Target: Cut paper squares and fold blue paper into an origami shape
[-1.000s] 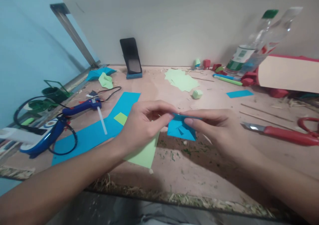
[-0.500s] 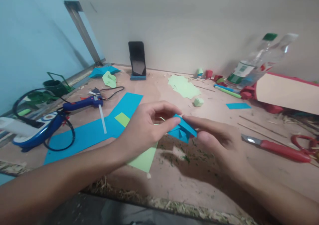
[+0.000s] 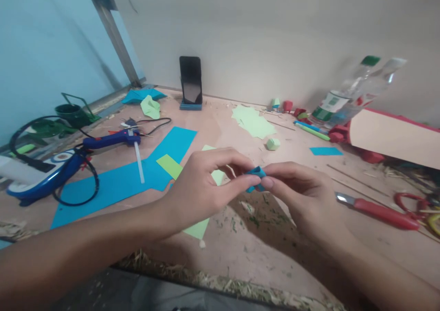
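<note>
Between my two hands, above the wooden table, is a small folded piece of blue paper (image 3: 255,179). My left hand (image 3: 215,178) pinches its left side between thumb and fingertips. From the right, my right hand (image 3: 300,189) pinches the opposite side, so most of the paper is hidden by fingers. Under my left hand lie a light green sheet (image 3: 197,228), partly covered, and a large blue sheet (image 3: 113,187) with a small yellow-green strip (image 3: 169,166) on it.
A blue glue gun (image 3: 112,140) with its cord rests at left. Near the wall stands a phone (image 3: 191,80) on a holder. At right lie a red-handled cutter (image 3: 385,213), thin sticks (image 3: 357,180) and a blue paper strip (image 3: 326,151). Plastic bottles (image 3: 335,102) lean behind.
The blue paper, spread wider half a second ago, is now pressed into a smaller, narrower shape. My hands have drawn closer together, and both now pinch it.
</note>
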`<state>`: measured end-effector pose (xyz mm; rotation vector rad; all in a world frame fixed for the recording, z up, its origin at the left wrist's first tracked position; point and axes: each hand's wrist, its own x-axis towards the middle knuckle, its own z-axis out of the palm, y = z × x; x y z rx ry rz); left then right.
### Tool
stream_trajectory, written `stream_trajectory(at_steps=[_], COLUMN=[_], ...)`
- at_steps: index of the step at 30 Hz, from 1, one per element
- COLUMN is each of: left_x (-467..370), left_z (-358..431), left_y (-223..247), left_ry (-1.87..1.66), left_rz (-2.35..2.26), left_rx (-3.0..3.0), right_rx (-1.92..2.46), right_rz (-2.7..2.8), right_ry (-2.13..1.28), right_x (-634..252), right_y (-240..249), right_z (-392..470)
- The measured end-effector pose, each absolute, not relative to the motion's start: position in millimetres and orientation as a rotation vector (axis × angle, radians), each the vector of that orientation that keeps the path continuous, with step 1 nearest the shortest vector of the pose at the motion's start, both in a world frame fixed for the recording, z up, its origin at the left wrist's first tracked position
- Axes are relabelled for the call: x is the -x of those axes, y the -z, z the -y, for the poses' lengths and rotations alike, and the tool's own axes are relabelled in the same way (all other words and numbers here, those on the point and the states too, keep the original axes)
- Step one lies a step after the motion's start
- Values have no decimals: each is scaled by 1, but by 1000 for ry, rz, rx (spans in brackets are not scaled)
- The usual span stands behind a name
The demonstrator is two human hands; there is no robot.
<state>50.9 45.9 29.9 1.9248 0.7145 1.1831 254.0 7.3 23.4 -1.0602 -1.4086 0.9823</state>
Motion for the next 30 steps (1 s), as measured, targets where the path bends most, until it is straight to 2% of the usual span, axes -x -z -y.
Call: stream_trajectory(at_steps=[23,30], left_x=[-49,-47], left_z=[-47,-48], left_y=[-30,-29], left_ry=[-1308,-1324], left_rz=[-609,-632], left_rx=[-2354,-2518], right_rx=[894,874], right_rz=[1761,1900], right_ry=[-615,-225], right_x=[-256,-258], right_y=[-23,-27], right_z=[-4,-1])
